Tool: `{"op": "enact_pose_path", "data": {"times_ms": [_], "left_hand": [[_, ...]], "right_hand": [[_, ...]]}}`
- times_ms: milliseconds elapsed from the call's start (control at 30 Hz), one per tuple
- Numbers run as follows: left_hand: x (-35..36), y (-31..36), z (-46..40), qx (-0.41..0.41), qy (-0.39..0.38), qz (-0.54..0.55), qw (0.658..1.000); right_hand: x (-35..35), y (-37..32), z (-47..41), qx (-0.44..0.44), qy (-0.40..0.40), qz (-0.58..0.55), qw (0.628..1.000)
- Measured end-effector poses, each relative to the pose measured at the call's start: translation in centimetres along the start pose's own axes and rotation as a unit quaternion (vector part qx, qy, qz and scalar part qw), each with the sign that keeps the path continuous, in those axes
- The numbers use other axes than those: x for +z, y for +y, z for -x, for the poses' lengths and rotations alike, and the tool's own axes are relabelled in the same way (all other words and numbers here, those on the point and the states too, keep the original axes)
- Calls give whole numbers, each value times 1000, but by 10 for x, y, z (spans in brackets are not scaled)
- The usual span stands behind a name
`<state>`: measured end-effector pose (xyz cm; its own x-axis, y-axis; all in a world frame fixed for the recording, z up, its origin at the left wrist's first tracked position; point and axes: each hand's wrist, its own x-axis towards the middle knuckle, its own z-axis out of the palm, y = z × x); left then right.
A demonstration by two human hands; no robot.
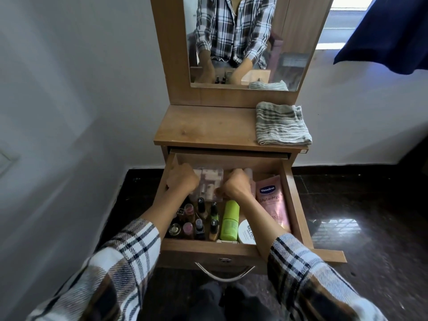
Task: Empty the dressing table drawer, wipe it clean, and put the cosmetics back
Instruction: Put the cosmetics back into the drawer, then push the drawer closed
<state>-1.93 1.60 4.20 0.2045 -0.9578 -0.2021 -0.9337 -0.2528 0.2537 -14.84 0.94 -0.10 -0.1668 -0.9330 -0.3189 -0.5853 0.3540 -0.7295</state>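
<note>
Clear plastic case (209,181) (in drawer (294,193)) between hands, both gripping its sides.

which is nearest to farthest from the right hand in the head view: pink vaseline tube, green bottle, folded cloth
From the right hand:
1. pink Vaseline tube, just right of it in the drawer
2. green bottle, nearer the drawer front
3. folded cloth, up on the tabletop's right side

Daylight enters from the window (333,24) at upper right, leaving the white wall (58,89) in soft grey shade and a bright glare patch on the dark polished floor (335,228). The drawer (231,247) interior is dim. Wide-angle distortion bends the edges, and the plaid sleeves (129,256) look blurred.
</note>
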Motion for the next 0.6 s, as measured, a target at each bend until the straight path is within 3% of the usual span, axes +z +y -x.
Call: {"op": "enact_pose_path", "data": {"times_ms": [167,267,367,600], "left_hand": [[-17,-16,20,13,83,91,992],[-27,-44,50,75,165,204,962],[-22,-82,85,60,227,259,937],[3,-135,171,-7,224,377,899]], "right_hand": [[-48,-10,37,-68,28,12,997],[-98,3,82,-120,52,-49,990],[-133,38,120,-147,91,-109,979],[-143,135,189,-115,197,-162,960]]}}
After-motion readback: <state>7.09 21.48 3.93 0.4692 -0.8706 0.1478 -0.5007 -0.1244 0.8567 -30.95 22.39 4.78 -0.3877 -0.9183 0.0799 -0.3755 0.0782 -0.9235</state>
